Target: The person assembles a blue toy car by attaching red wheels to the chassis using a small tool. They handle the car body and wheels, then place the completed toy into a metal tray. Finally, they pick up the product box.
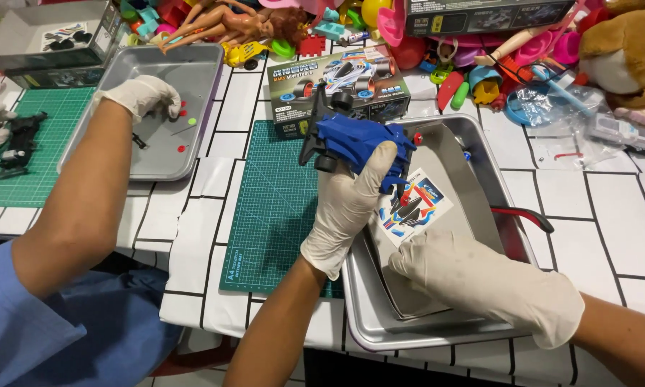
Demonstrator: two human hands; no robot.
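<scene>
Head view — left hand [344,208] grips blue toy car [362,140].

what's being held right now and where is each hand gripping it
The left hand grips the blue toy car by its underside and side. The right hand pinches the sticker sheet at its lower edge.

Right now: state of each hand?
Left hand: closed around the blue model car.
Right hand: resting in the metal tray, pinching the sticker sheet edge.
</scene>
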